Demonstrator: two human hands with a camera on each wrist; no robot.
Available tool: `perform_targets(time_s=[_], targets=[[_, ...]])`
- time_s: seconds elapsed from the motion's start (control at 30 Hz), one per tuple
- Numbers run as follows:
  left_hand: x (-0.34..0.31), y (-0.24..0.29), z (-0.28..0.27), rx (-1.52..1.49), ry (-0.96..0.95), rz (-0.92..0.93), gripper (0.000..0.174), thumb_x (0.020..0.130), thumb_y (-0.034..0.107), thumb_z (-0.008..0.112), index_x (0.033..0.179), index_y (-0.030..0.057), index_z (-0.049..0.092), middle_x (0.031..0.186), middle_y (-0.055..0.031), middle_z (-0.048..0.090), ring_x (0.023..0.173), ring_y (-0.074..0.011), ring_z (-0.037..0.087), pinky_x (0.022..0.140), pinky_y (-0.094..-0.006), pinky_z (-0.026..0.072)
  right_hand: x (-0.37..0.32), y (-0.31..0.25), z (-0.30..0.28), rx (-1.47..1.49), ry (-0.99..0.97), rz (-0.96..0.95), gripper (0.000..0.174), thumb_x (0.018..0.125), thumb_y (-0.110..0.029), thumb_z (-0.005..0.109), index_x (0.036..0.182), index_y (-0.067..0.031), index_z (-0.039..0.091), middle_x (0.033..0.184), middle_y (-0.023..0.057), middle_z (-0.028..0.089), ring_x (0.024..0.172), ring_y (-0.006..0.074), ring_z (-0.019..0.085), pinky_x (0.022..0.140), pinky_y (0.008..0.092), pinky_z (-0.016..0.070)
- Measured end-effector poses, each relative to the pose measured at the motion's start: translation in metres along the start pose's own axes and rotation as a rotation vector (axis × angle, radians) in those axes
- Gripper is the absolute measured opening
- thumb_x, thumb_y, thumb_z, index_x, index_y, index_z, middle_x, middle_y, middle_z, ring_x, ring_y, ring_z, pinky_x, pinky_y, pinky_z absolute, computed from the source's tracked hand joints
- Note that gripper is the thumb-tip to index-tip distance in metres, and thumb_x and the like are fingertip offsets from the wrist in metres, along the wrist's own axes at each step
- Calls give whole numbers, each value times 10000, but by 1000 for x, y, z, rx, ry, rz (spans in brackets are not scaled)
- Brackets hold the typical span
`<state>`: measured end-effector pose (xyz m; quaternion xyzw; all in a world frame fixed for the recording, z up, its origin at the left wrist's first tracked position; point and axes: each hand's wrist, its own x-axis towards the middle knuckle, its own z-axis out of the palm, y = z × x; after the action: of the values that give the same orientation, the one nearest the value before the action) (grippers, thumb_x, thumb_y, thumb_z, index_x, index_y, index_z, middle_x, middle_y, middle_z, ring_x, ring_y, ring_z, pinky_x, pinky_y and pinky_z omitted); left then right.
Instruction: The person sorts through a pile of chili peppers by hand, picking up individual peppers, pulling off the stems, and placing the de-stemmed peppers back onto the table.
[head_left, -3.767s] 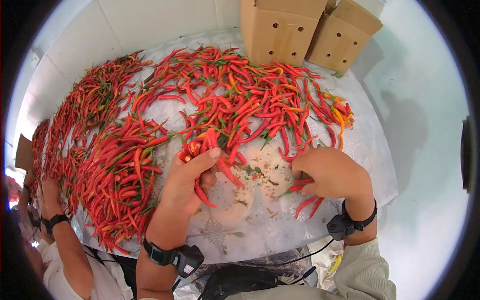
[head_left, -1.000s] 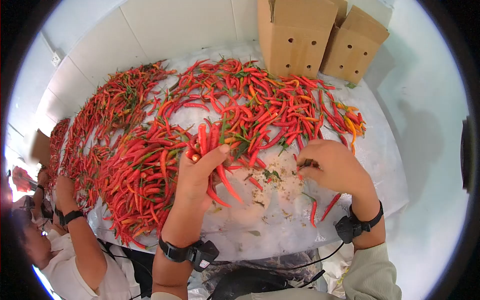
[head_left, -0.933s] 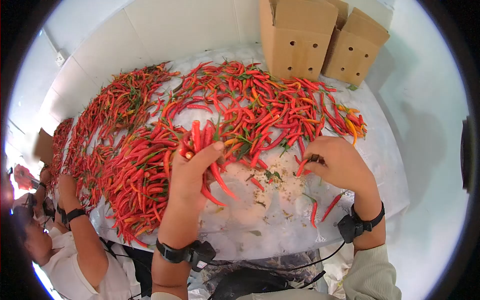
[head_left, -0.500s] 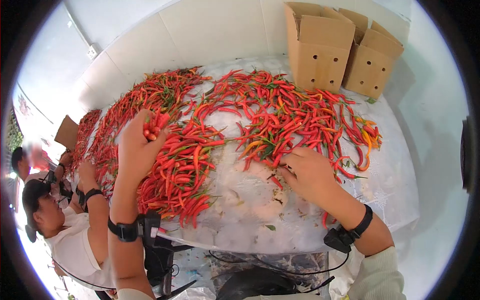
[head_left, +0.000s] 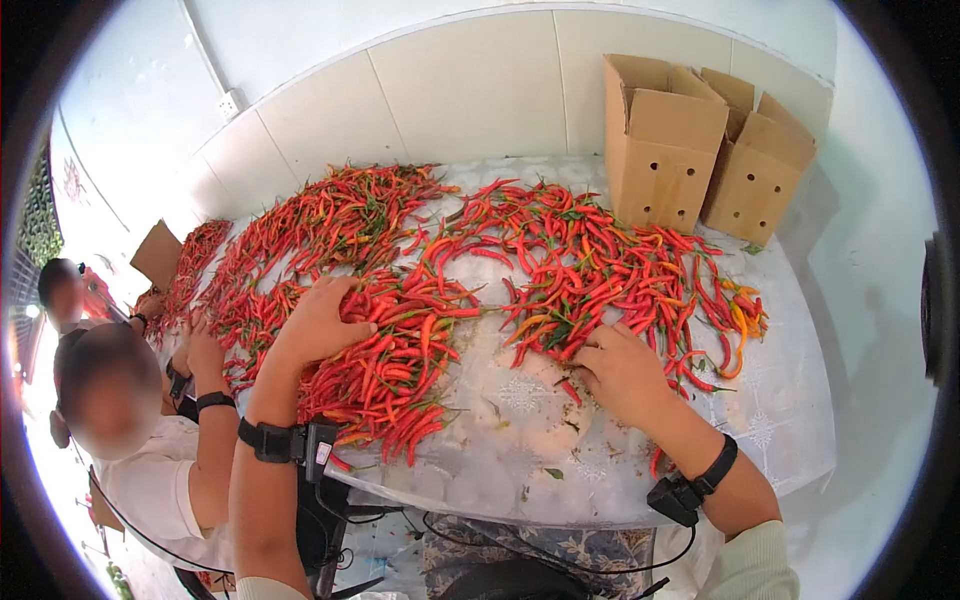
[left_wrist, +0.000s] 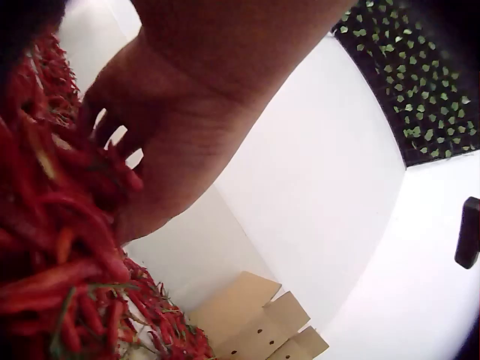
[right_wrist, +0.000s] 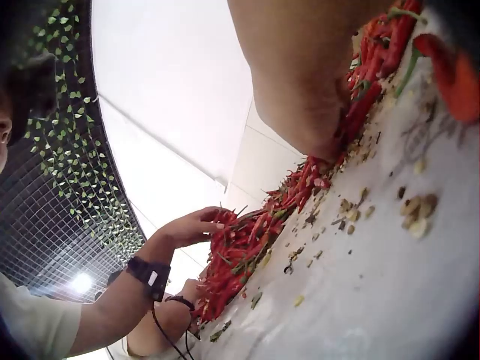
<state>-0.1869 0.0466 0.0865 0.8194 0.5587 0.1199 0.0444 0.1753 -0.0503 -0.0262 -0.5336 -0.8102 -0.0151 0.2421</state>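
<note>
My left hand (head_left: 325, 325) lies over the near left heap of red chili peppers (head_left: 390, 350), its fingers spread and the thumb apart. From the left wrist, daylight shows between those fingers, and loose chilies (left_wrist: 67, 247) lie close beneath the palm. On the right, my right hand (head_left: 625, 375) reaches down with bent fingers at the front edge of a looser spread of chilies (head_left: 590, 270). Its fingertips are hidden among the chilies, so I cannot tell whether it pinches one. A short chili piece (head_left: 570, 391) lies just below its thumb.
Two cardboard boxes (head_left: 665, 150) with round holes stand at the back right. Seeds and leaf scraps dot the plastic-covered table (head_left: 510, 470). More chilies (head_left: 340, 215) extend along the back left. Another person (head_left: 160, 470) sits at the left, hands at the chilies.
My left hand has carried its bunch of chilies from the middle to the left heap and let go of it. My right hand has shifted to the chilies' front edge. The head view has tilted up.
</note>
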Motion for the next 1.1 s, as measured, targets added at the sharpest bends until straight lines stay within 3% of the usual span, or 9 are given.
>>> perform_targets(time_s=[0.13, 0.23, 0.33, 0.43, 0.6, 0.77, 0.87, 0.97, 1.1], targets=[[-10, 30, -10, 165, 132, 29, 590, 694, 204, 745, 1207, 15, 521, 1153, -176, 522, 1149, -309, 478, 996, -377, 377, -1, 0, -3, 35, 9, 14, 196, 707, -104, 683, 900, -89, 653, 896, 74, 568, 911, 258, 550, 774, 369, 472], [-18, 59, -2, -85, 288, 165, 584, 701, 182, 745, 1215, 23, 519, 1166, -157, 527, 1132, -292, 505, 972, -374, 406, -2, -2, -11, 133, 127, 75, 176, 736, -96, 677, 909, -82, 649, 869, 84, 595, 824, 269, 574, 722, 370, 479], [-23, 100, 28, -466, 147, 227, 578, 716, 156, 738, 1232, 32, 508, 1164, -130, 537, 1078, -262, 550, 920, -360, 453, 3, -6, -32, 352, 289, 151, 126, 788, -110, 650, 888, -42, 612, 833, 123, 612, 760, 307, 599, 642, 392, 478], [-7, 129, 67, -636, 88, 314, 579, 724, 186, 739, 1222, 15, 498, 1141, -161, 555, 1030, -289, 572, 905, -372, 456, 10, 0, -69, 229, 528, 108, 124, 806, -105, 649, 906, -38, 617, 838, 120, 626, 705, 285, 608, 600, 355, 475], [34, 152, 101, -724, 25, 240, 625, 738, 262, 733, 1237, -11, 474, 1162, -228, 536, 1122, -352, 511, 948, -408, 418, 38, 9, -165, 105, 856, 239, 119, 852, -112, 634, 949, -44, 641, 786, 56, 636, 652, 113, 566, 598, 252, 453], [81, 162, 115, -739, 212, 158, 600, 760, 291, 703, 1223, -17, 479, 1176, -257, 509, 1129, -386, 482, 957, -427, 406, 109, 33, -225, -42, 1081, 139, 132, 857, -110, 621, 964, -33, 628, 812, 72, 648, 660, 140, 587, 614, 260, 469], [114, 154, 125, -688, 340, 113, 566, 766, 288, 692, 1196, -22, 493, 1154, -259, 518, 1121, -391, 483, 950, -439, 409, 155, 66, -225, -165, 1068, 87, 145, 849, -108, 608, 965, -23, 621, 848, 100, 642, 732, 219, 616, 664, 316, 487], [149, 143, 114, -644, 368, -1, 547, 772, 309, 677, 1167, -29, 506, 1128, -265, 532, 1115, -397, 488, 945, -451, 411, 188, 112, -200, -267, 799, 124, 153, 838, -104, 595, 964, -20, 615, 914, 127, 627, 864, 304, 601, 759, 380, 476], [198, 115, 110, -544, 389, -174, 562, 788, 377, 636, 1151, -36, 523, 1118, -278, 548, 1111, -403, 498, 941, -455, 416, 188, 127, -163, -326, 762, 79, 171, 835, -114, 589, 983, -28, 602, 968, 143, 606, 950, 339, 561, 834, 423, 439]])
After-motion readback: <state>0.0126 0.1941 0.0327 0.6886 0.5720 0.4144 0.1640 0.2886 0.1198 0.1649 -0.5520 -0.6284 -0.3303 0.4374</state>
